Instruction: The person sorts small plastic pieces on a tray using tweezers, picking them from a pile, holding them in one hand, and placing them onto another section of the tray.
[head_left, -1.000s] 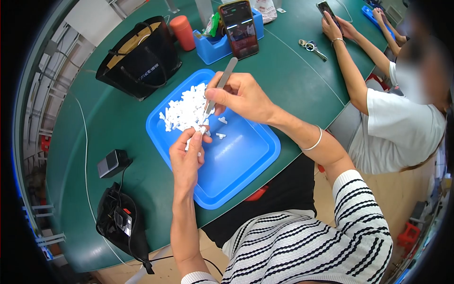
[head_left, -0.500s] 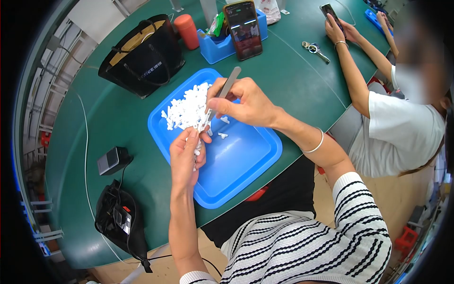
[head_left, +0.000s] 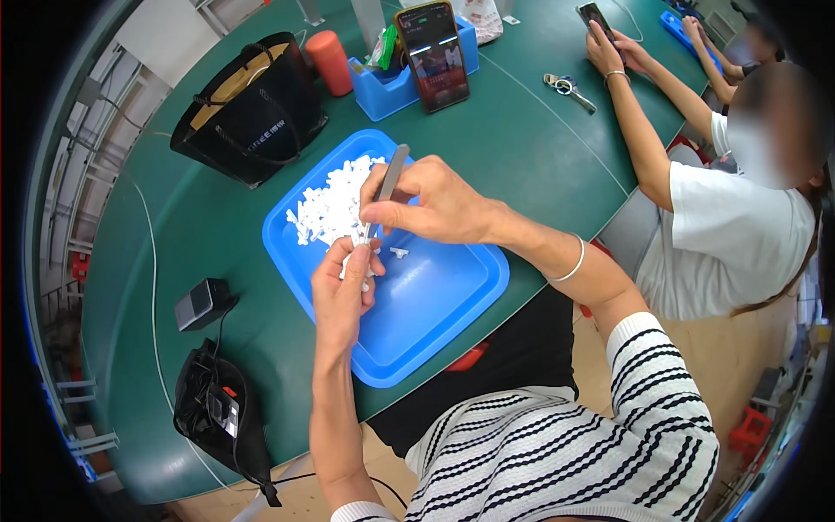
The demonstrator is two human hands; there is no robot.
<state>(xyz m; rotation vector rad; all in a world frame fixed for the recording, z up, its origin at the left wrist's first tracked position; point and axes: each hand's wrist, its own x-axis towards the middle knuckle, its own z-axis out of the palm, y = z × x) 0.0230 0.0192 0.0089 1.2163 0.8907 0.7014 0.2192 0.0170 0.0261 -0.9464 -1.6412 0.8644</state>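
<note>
My right hand [head_left: 439, 202] is closed around metal tweezers [head_left: 394, 172], their tips pointing down at my left fingers. Over the tray's near-left part, my left hand [head_left: 339, 283] is closed on several small white plastic parts [head_left: 369, 277]. The tweezer tips meet a white part at my left fingertips; whether they grip it is too small to tell. Beneath both hands lies a blue tray [head_left: 444, 300]. A heap of similar white parts [head_left: 326, 209] fills its far-left end, and one loose white part [head_left: 399, 253] lies right of my left hand.
Beyond the tray stand a black tote bag [head_left: 252, 122], a red cylinder [head_left: 329, 63] and a phone [head_left: 433, 56] against a blue holder [head_left: 378, 94]. Keys [head_left: 570, 91] lie at right, near a seated person [head_left: 731, 235] holding a phone. A black pouch [head_left: 217, 409] and small box [head_left: 204, 303] sit left.
The view has shifted slightly, so most things appear a little further left. My right hand and the tweezers have come down closer to my left fingertips.
</note>
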